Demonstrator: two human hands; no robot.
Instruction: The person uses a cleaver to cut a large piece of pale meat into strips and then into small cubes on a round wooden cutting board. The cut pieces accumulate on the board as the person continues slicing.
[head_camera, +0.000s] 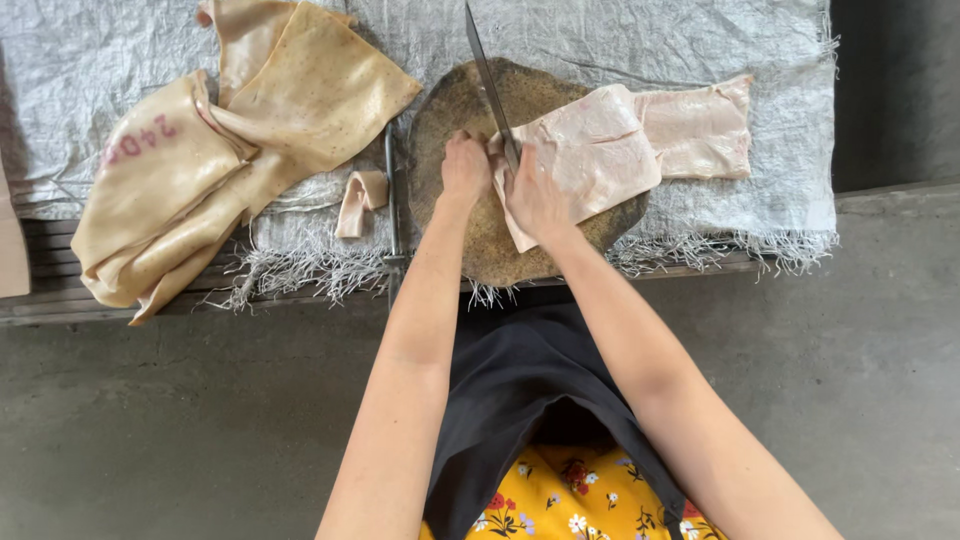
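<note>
On the round board (455, 105), at the middle of the worktop (60, 290), a pale slab (600, 150) of skin is being cut. A knife (488, 80) is being gripped by the left hand (466, 168), which is closed around the handle, with the blade pointing away from the person over the board. The slab's near left edge is being pressed down by the right hand (535, 195), its fingers curled on the flesh just beside the blade. The two hands are almost touching. The slab is lying half on the board and half on the grey woven sheet (700, 40) to the right, its far end folded over.

A narrow cut strip (358, 200) is lying on the sheet just left of the board, beside a thin metal rod (392, 190). Further left, a large tan hide (230, 140) with a pink stamp is lying crumpled, hanging slightly over the worktop's front edge. A dark apron (520, 390) over a yellow flowered garment (560, 500) is being worn by the person, and a grey concrete floor (180, 430) is being shown below.
</note>
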